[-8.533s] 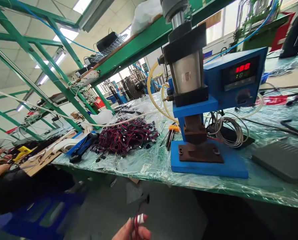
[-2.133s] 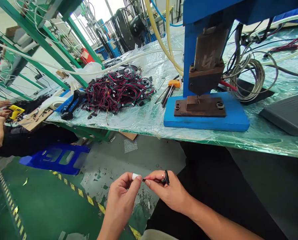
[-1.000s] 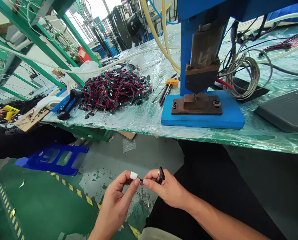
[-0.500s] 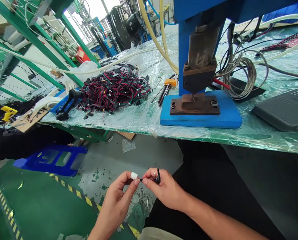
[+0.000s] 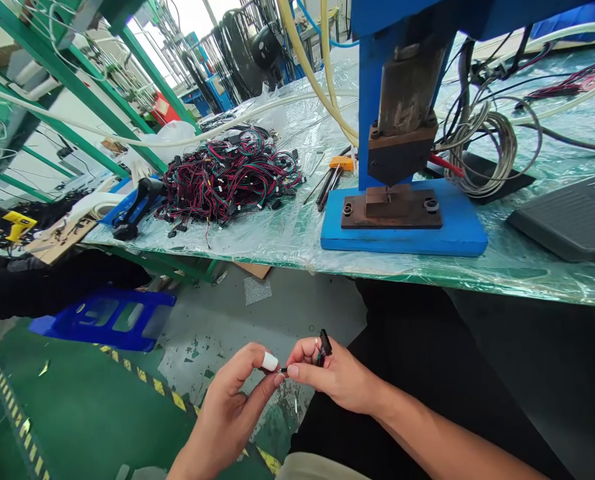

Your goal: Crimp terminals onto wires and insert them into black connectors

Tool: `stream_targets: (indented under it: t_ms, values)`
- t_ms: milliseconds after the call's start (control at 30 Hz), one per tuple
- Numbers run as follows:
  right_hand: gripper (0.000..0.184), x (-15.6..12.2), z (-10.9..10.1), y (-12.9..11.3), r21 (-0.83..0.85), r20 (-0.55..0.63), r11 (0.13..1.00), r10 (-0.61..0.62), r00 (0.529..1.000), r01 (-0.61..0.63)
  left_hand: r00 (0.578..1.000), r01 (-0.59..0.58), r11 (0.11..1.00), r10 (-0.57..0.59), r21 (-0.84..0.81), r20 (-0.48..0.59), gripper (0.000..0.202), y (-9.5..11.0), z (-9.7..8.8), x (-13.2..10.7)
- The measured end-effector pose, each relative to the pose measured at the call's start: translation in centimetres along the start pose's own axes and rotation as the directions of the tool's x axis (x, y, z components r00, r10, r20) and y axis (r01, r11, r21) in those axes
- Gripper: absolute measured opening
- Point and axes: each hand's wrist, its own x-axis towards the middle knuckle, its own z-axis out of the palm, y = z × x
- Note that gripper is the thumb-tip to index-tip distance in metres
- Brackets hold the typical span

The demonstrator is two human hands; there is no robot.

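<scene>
While the cable point(image 5: 284, 370) is suspended in front of the table point(image 5: 277, 243), the grip of the left hand point(image 5: 237, 400) is closed on one section between thumb and forefinger, the latter fitted with a white finger cover point(image 5: 270, 361); the right hand point(image 5: 340, 381) pinches the adjoining section. The black connector point(image 5: 326, 342) projects above the right hand. Handling appears to be in progress: the cable is picked up and held by both hands, apart from the blue press point(image 5: 370, 120) and the heap of harnesses point(image 5: 232, 177). Remaining operations cannot be determined; detail at the fingertips is too small to verify. Relative to half a second earlier, the connector leans left instead of standing nearly upright, and the left forefinger points further downward.
</scene>
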Motion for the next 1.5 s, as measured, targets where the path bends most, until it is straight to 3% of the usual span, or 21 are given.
stream_targets:
  t_ms: [267, 367, 500, 733, 967, 1167, 1500]
  values:
    - [0.024, 0.16, -0.19, 0.28, 0.056, -0.005, 0.998, 0.036, 0.999, -0.036, 0.999, -0.047, 0.996, 0.046, 0.071, 0.013, 0.008, -0.02, -0.07, -0.1]
    - [0.023, 0.17, -0.33, 0.41, 0.071, 0.016, 0.996, 0.047, 0.999, -0.048, 0.992, -0.122, 0.984, 0.122, 0.13, 0.012, 0.016, -0.29, -0.21, -0.29]
    - [0.023, 0.16, -0.47, 0.6, 0.079, 0.033, 0.995, 0.055, 0.998, -0.058, 0.973, -0.227, 0.946, 0.228, 0.231, 0.021, 0.023, -0.68, -0.33, -0.41]
    - [0.023, 0.14, -0.44, 0.77, 0.048, 0.03, 0.997, 0.055, 0.998, -0.056, 0.949, -0.314, 0.849, 0.296, 0.424, 0.109, 0.02, -0.22, -0.42, -0.41]
    - [0.02, 0.21, -0.18, 0.29, -0.053, -0.039, 0.998, 0.019, 0.999, -0.021, 0.954, -0.287, 0.813, 0.288, 0.506, 0.077, 0.018, -0.02, 0.05, -0.48]
    - [0.02, 0.27, -0.33, 0.3, -0.096, -0.044, 0.995, 0.005, 0.999, -0.009, 0.956, -0.281, 0.841, 0.29, 0.463, 0.053, 0.019, -0.27, 0.32, -0.57]
    - [0.022, 0.19, -0.5, 0.6, -0.005, 0.008, 0.999, 0.038, 0.999, -0.038, 0.962, -0.27, 0.868, 0.264, 0.418, 0.074, 0.02, -0.38, 0.17, -0.42]
